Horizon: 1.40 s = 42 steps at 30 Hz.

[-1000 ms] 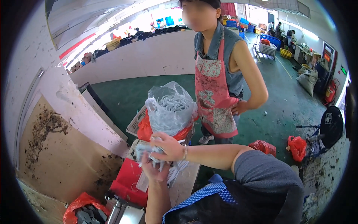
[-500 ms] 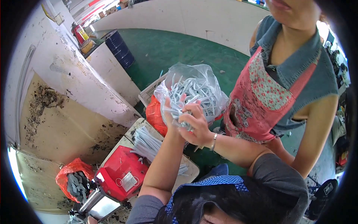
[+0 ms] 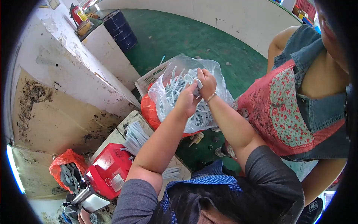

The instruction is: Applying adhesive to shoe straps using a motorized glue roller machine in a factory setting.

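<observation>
My left hand and my right hand meet over a clear plastic bag. The bag is heaped with tangled pale grey-white strips. Closed fingers of both hands hold a small bunch of pale strips above the heap; parts of the bunch are hidden behind the fingers. A bracelet circles my right wrist.
A white crate and an orange bag adjoin the clear bag. On the worktable at left are straight pale strips and a red machine. A person in a pink apron stands close at right.
Both hands have moved slightly up and right, over the heap, and the bunch between them is now lower against the strips. The person at right appears farther right.
</observation>
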### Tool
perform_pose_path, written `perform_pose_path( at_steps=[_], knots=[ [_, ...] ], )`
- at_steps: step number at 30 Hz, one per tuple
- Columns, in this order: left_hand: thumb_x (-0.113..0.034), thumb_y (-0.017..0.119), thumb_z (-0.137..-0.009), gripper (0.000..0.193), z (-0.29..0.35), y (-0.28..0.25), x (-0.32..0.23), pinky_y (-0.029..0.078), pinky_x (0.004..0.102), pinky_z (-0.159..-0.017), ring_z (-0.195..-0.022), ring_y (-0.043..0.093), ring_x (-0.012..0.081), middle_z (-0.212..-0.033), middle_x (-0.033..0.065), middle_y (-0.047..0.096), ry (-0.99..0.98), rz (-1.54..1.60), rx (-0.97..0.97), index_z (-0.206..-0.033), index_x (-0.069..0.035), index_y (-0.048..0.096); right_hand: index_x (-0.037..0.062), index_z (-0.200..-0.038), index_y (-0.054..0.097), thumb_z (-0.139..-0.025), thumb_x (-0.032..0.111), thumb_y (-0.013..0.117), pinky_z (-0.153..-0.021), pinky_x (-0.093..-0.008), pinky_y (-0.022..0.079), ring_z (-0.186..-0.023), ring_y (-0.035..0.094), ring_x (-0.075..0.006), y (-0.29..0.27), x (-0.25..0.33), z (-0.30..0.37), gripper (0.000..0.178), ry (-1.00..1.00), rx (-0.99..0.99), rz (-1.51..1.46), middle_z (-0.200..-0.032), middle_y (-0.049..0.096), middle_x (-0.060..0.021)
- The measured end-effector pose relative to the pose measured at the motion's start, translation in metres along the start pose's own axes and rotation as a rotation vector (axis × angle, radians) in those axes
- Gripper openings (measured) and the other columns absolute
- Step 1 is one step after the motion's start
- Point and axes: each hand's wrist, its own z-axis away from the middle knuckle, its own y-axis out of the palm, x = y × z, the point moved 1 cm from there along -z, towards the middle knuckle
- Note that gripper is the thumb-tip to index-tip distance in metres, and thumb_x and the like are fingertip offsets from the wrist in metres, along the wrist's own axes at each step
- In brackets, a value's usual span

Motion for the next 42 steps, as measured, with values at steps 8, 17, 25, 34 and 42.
perform_pose_path(
  at_steps=[8,17,25,34,42],
  knots=[
    [-0.019,0.074,-0.073,0.038,-0.002,-0.028,-0.054,0.052,0.0324,-0.066,-0.079,0.062,0.0186,-0.090,0.0052,0.062,-0.070,-0.504,-0.171,-0.103,-0.003,0.058,0.0100,-0.101,0.062,-0.079,0.026,0.067,-0.071,-0.0333,0.049,-0.085,0.059,-0.0173,-0.001,-0.035,0.004,0.028,0.457,0.491,-0.824,-0.089,0.062,-0.0044],
    [-0.016,0.073,-0.072,0.042,-0.019,-0.057,-0.050,0.049,0.0311,-0.069,-0.081,0.060,0.0181,-0.094,0.0092,0.062,-0.055,-0.752,-0.200,-0.108,-0.003,0.054,0.0095,-0.112,0.057,-0.067,0.004,0.068,-0.061,-0.0269,0.046,-0.076,0.059,-0.0142,-0.004,-0.022,-0.002,0.047,0.195,0.608,-0.411,-0.097,0.061,-0.0049],
    [-0.018,0.073,-0.070,0.046,-0.022,-0.063,-0.064,0.049,0.0322,-0.072,-0.085,0.061,0.0184,-0.100,0.0118,0.062,0.090,-1.152,-0.269,-0.108,0.002,0.056,0.0058,-0.108,0.059,-0.061,0.021,0.077,-0.088,-0.0351,0.045,-0.100,0.058,-0.0297,0.003,-0.062,-0.029,0.052,-0.267,0.298,0.282,-0.107,0.060,-0.0190],
    [-0.026,0.067,-0.069,0.031,-0.021,-0.073,-0.086,0.047,0.0390,-0.077,-0.087,0.061,0.0322,-0.088,0.0212,0.063,-0.067,-1.782,-0.163,-0.085,0.000,0.065,0.0119,-0.090,0.065,-0.067,0.005,0.063,-0.078,-0.0404,0.047,-0.093,0.057,-0.0360,-0.012,-0.039,-0.016,0.023,-0.382,-0.066,0.540,-0.106,0.056,-0.0196],
    [-0.020,0.053,-0.086,0.025,-0.027,-0.071,-0.064,0.045,0.0466,-0.079,-0.089,0.057,0.0414,-0.090,0.0226,0.062,0.038,-2.034,-0.103,-0.097,0.002,0.060,0.0089,-0.094,0.063,-0.068,0.002,0.062,-0.080,-0.0423,0.046,-0.094,0.058,-0.0314,-0.012,-0.004,-0.013,0.028,-0.084,0.532,1.009,-0.111,0.056,-0.0152]
  ],
)
